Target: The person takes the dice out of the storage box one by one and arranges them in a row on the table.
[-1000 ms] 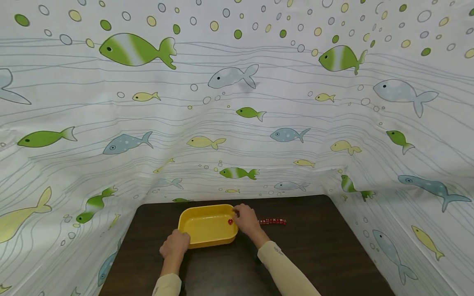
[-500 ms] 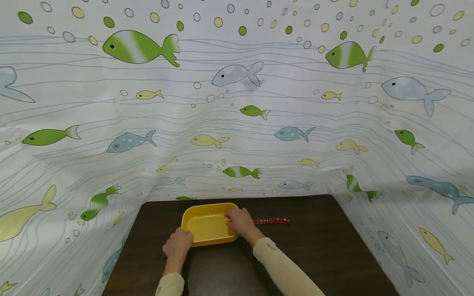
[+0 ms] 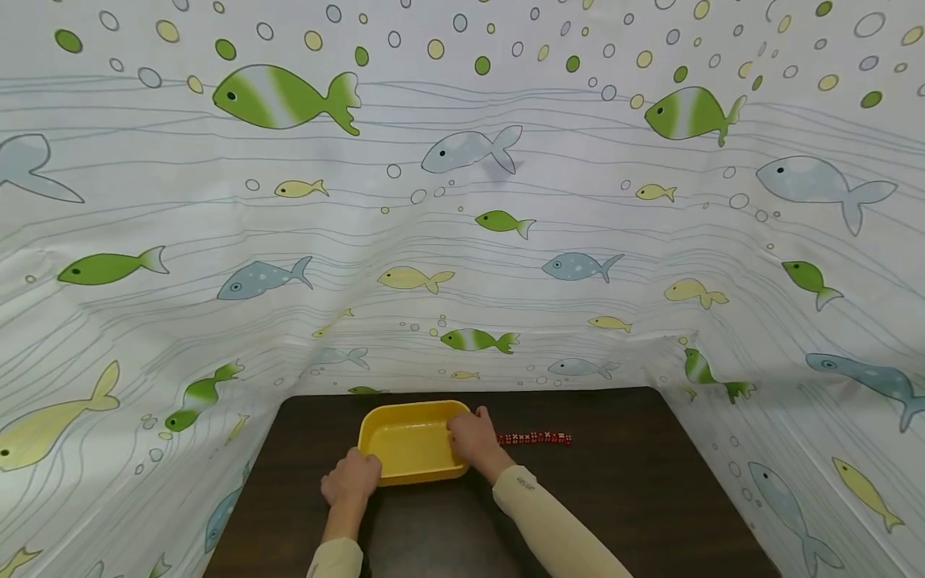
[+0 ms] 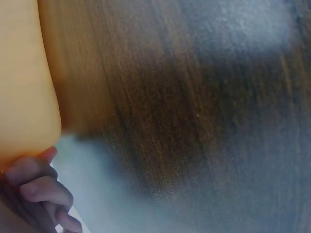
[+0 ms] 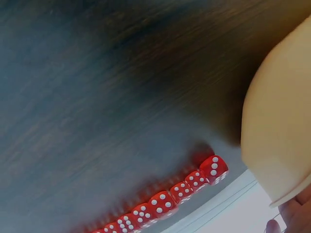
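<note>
A shallow yellow plastic tray (image 3: 413,451) lies near the table's far edge. My left hand (image 3: 352,476) grips its near left corner; in the left wrist view, curled fingers (image 4: 43,189) touch the tray's underside. Over the right rim reaches my right hand (image 3: 475,437), fingers bent down inside the tray's right end. Whatever lies under those fingertips is hidden in the head view, and the right wrist view catches only a bit of the fingers (image 5: 299,211). Just right of that hand runs a row of red dice (image 3: 535,438) with white pips, set side by side.
The dark wood-grain table (image 3: 621,498) has rounded far corners. A white cloth (image 3: 462,241) printed with fish and bubbles hangs behind it and along both sides.
A red die seen at the tray's right end one second ago is now out of sight behind my right hand, which has moved from the rim slightly inward. The left hand keeps its grip.
</note>
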The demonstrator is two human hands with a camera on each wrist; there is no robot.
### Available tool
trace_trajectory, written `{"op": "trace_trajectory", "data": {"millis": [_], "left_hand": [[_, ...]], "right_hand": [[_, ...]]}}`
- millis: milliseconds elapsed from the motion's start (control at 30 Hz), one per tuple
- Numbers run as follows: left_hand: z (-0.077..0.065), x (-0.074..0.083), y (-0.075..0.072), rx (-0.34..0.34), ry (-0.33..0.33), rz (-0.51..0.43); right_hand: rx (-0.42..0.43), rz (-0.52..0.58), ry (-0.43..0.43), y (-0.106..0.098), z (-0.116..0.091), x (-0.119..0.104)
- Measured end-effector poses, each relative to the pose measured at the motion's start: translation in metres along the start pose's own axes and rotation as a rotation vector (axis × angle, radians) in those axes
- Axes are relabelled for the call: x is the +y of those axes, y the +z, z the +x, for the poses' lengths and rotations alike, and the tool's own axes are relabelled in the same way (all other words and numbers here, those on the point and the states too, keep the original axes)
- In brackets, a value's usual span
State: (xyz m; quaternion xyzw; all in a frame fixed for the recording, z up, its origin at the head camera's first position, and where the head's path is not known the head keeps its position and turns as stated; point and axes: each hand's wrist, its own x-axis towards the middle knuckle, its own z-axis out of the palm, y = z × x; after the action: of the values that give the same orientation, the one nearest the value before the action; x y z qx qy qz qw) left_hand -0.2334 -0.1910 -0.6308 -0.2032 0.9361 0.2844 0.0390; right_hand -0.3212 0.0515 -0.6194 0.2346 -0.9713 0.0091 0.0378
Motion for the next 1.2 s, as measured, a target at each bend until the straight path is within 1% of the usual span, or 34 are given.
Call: {"op": "trace_trajectory", "data": {"millis": [67, 167, 300, 333, 500, 700, 867, 1033, 1200], "left_hand": [[0.0, 0.0, 0.0, 0.005, 0.004, 0.005], [-0.001, 0.001, 0.0, -0.001, 0.002, 0.004], [-0.003, 0.001, 0.0, -0.004, 0.001, -0.004], [-0.003, 0.001, 0.0, -0.003, 0.002, -0.008], [-0.002, 0.0, 0.0, 0.009, 0.0, -0.017], [-0.001, -0.001, -0.001, 0.016, -0.009, -0.027], [0.001, -0.002, 0.001, -0.002, -0.021, -0.024], [0.002, -0.001, 0.003, -0.023, -0.031, -0.028], [0.002, 0.0, 0.001, -0.031, -0.04, -0.026]], "right_hand": [[-0.003, -0.043, -0.003, 0.002, 0.002, -0.001], [-0.04, -0.102, -0.004, 0.005, 0.005, -0.002], [-0.071, -0.147, -0.001, 0.003, 0.006, -0.005], [-0.064, -0.151, 0.0, 0.003, 0.006, -0.005], [-0.046, -0.148, 0.018, -0.001, 0.005, -0.01], [-0.088, -0.147, 0.044, -0.006, 0.005, -0.014], [-0.119, -0.149, 0.041, -0.009, 0.005, -0.015], [-0.126, -0.139, 0.035, -0.007, 0.004, -0.014], [-0.117, -0.141, 0.019, -0.008, 0.003, -0.014]]}}
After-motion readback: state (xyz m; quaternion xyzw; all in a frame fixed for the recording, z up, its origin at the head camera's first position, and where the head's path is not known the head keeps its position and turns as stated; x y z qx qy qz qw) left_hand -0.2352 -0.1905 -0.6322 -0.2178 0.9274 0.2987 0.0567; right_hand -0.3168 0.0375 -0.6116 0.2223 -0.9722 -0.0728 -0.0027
